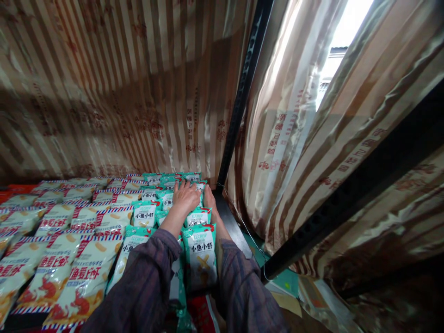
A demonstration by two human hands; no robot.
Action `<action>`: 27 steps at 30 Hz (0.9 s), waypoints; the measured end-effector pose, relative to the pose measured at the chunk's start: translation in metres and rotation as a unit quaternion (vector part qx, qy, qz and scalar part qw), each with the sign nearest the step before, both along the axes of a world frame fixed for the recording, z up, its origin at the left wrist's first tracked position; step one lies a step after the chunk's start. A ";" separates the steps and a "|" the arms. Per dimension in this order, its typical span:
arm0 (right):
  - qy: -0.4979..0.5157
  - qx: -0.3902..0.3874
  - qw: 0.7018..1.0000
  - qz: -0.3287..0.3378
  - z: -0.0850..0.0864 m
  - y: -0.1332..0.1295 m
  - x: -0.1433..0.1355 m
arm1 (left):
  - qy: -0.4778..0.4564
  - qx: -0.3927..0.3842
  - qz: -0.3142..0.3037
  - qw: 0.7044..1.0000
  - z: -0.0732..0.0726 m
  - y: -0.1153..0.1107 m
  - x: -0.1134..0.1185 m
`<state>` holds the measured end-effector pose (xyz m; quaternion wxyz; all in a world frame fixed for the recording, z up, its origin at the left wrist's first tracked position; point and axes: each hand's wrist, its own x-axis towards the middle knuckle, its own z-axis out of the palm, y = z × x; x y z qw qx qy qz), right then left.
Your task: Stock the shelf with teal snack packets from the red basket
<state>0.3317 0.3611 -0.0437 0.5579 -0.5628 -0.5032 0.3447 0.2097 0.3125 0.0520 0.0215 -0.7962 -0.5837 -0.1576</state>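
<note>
Green-and-white snack bags (201, 254) stand in rows on a dark shelf (231, 222). My left hand (186, 196) lies on top of the bags toward the back, palm down with its fingers spread. Along the right side of the same bags, my right hand (210, 201) stands on edge, its fingers stretched out and partly hidden behind the bags. Neither hand is closed round a bag. More green bags (144, 214) sit to the left of my left hand.
Rows of white bags with red lettering (83, 273) fill the left side. A black metal post (239, 101) rises at the back corner, and a thick black bar (312, 222) slants across the right. Striped curtains (156, 92) hang behind; a thin wire runs between the posts.
</note>
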 end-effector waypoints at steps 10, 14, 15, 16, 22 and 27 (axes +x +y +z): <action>-0.001 0.001 0.998 -0.065 0.020 -0.017 0.016 | -0.013 -0.043 0.011 0.999 0.014 -0.006 -0.005; -0.009 0.049 0.993 -0.103 0.049 -0.036 0.020 | -0.016 -0.041 0.017 0.999 0.019 -0.010 -0.012; -0.011 0.073 0.991 -0.113 0.059 -0.045 0.020 | -0.017 -0.039 0.019 0.999 0.021 -0.011 -0.014; -0.018 0.099 0.987 -0.123 0.068 -0.058 0.019 | -0.018 -0.034 0.021 0.999 0.023 -0.012 -0.017; -0.220 0.283 0.925 -0.126 0.090 -0.169 -0.012 | -0.048 0.051 0.038 0.997 0.038 -0.059 -0.047; -0.432 0.296 0.847 -0.097 0.047 -0.229 -0.040 | -0.103 0.203 0.091 0.969 0.014 -0.159 -0.080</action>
